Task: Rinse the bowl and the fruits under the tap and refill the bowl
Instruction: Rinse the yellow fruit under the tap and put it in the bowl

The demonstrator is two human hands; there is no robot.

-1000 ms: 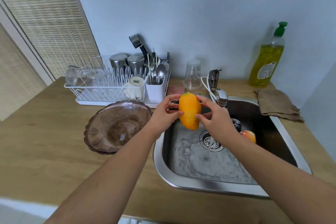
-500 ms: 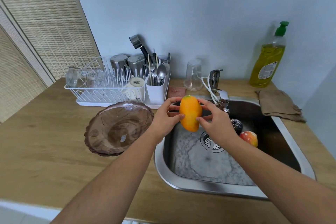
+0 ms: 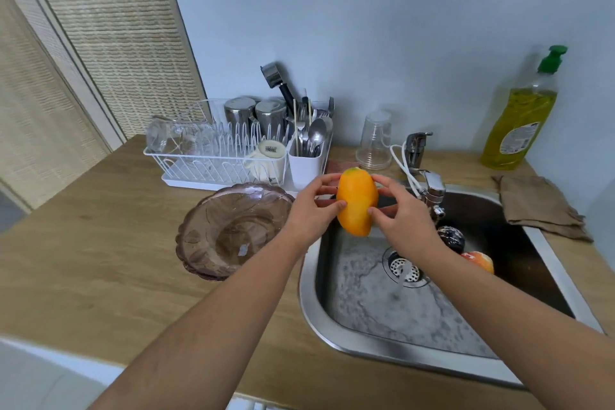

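Looks like the refill step: left hand (image 3: 309, 206) and right hand (image 3: 402, 213) both grip the mango (image 3: 357, 201) over the sink's (image 3: 309, 303) back-left corner; next move it left into the empty glass bowl (image 3: 233, 230) on the counter.

1. The bowl (image 3: 233, 233) sits on the counter (image 3: 83, 260), just left of the sink (image 3: 382, 316).
2. The dish rack (image 3: 216, 166) stands behind the bowl.
3. The tap (image 3: 431, 186) stands at the sink's far edge, with a cloth (image 3: 535, 206) to its right.
4. The left hand (image 3: 312, 210) and right hand (image 3: 402, 216) hold the mango (image 3: 357, 203) above the sink's far-left corner.
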